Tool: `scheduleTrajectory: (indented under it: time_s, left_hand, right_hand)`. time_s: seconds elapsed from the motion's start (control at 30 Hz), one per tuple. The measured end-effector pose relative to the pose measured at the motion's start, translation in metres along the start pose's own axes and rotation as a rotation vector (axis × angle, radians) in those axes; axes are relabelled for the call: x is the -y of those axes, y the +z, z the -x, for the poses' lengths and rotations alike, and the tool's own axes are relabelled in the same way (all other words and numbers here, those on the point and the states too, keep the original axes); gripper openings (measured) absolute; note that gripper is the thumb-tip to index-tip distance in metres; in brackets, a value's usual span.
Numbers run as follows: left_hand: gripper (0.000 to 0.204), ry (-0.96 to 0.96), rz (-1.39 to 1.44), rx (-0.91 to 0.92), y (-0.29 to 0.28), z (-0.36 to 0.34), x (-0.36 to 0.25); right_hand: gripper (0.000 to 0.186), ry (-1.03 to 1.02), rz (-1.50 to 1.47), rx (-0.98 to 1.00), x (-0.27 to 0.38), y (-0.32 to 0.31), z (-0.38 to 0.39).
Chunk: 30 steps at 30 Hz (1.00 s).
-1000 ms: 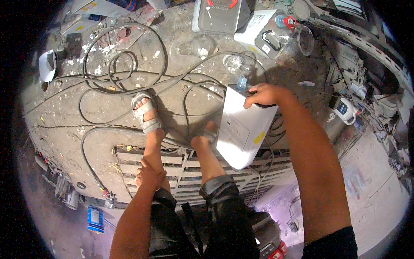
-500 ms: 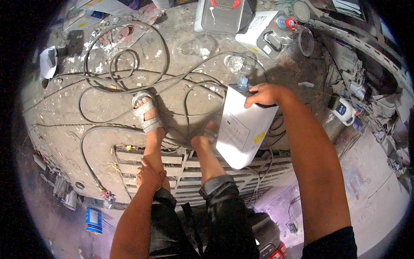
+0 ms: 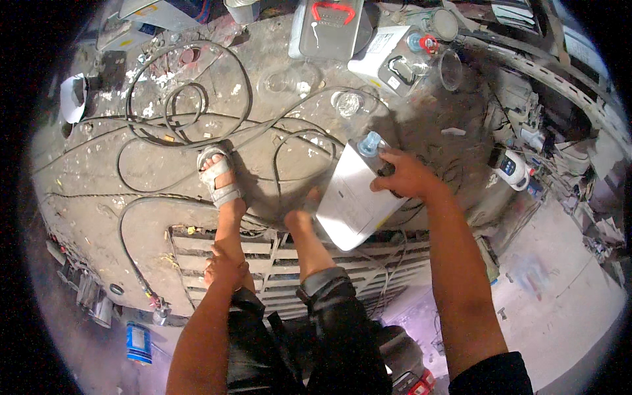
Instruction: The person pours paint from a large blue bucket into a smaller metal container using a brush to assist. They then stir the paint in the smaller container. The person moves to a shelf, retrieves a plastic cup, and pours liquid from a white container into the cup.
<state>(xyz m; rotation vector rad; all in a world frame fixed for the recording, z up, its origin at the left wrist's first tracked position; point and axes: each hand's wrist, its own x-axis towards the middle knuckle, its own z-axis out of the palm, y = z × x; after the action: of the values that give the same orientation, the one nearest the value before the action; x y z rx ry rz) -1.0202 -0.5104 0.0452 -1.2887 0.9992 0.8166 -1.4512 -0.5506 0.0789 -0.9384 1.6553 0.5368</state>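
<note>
My right hand (image 3: 395, 172) grips the top of a white rectangular container (image 3: 355, 204) at its dark handle, beside a translucent blue cap (image 3: 370, 145). The container is tilted, and its lower end is over the metal grate (image 3: 204, 245). With my left hand (image 3: 226, 268) I am holding my own left shin (image 3: 229, 234), just above a rolled dark trouser leg. My left foot in a grey sandal (image 3: 217, 179) rests on the dirty floor among black hoses; my right foot is partly hidden by the container.
At the back are a grey can with red handle (image 3: 329, 29), another white container (image 3: 382, 56) and clear plastic tubs (image 3: 449, 69). Coiled hoses (image 3: 245, 85) cross the floor. A spray gun (image 3: 159, 309) lies lower left, a blue tin (image 3: 138, 342) beyond. Clutter lines the right side.
The container and my right hand have moved down and slightly left, with the container's top tilting further. My left hand stays on my shin. The view has shifted a little.
</note>
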Motion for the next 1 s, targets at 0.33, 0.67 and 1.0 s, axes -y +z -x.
scheduleTrajectory:
  time_s: [0.33, 0.67, 1.0]
  left_hand:
    - [0.112, 0.100, 0.025, -0.068, 0.045, -0.045, 0.023]
    - [0.112, 0.049, 0.096, 0.057, -0.007, -0.013, 0.013]
    - [0.112, 0.055, 0.130, 0.037, 0.009, -0.026, 0.022]
  right_hand:
    - [0.090, -0.133, 0.088, -0.088, 0.063, -0.015, 0.027]
    - [0.090, -0.106, 0.183, 0.023, 0.136, -0.023, -0.022]
    - [0.094, -0.022, 0.216, 0.145, 0.183, -0.042, -0.065]
